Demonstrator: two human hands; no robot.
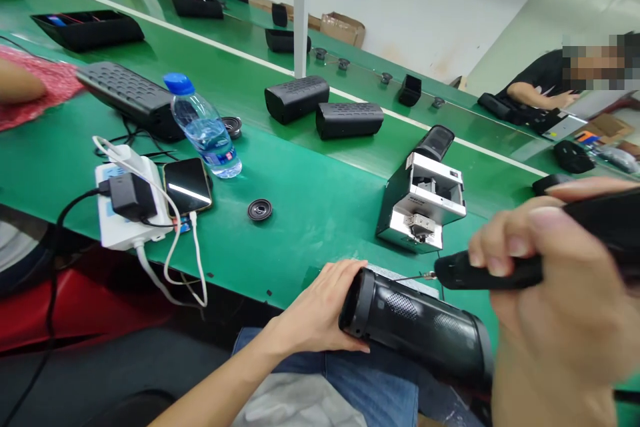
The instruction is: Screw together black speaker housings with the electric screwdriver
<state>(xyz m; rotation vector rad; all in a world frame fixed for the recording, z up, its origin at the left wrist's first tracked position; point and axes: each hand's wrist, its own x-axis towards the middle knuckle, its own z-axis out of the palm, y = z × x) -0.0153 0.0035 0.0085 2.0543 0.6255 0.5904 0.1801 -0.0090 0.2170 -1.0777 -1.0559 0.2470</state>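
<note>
My left hand (327, 307) is wrapped round the left end of a black speaker housing (425, 330), which lies tilted at the table's front edge above my lap. Perforated grille patches show on its glossy side. In my right hand (560, 280) is a black electric screwdriver (465, 271), held nearly level. Its thin bit points left over the housing's far side; whether the tip touches it I cannot tell. Just beyond the housing stands a silver-and-black screw feeder (423, 203). A small round speaker driver (260, 210) lies on the green table to the left.
A water bottle (207, 130), a phone (187, 185) and a white power strip (130, 213) with cables occupy the left. Black speaker housings (350, 120) rest along the green belt. Across the line sit co-workers; a red sleeve (40, 87) reaches in from the left.
</note>
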